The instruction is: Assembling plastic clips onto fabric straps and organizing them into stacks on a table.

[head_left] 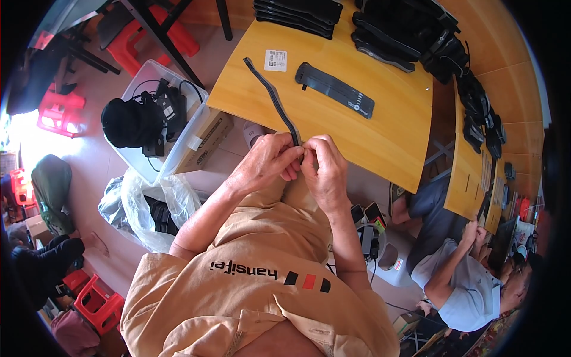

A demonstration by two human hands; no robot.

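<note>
A narrow black strap [270, 92] runs from my fingers up onto the yellow wooden table [250, 89], its far end resting there. My left hand [267, 159] is closed, fingers curled and pinching the strap's near end. My right hand [324, 169] is closed in a pinch right beside it, thumb and forefinger meeting at that same end. What lies between the fingertips is mostly hidden. Beyond my hands, a flat, wide black strap [335, 89] with small white printing lies on the tabletop. A small white label [276, 60] sits to its left.
Stacked black straps [297, 18] stand at the table's far edge, with a larger black pile [404, 33] to the right. Left are a clear plastic bin [172, 160] with black items and a plastic bag [137, 202]. A co-worker [464, 285] sits at right; red stools [98, 303] stand left.
</note>
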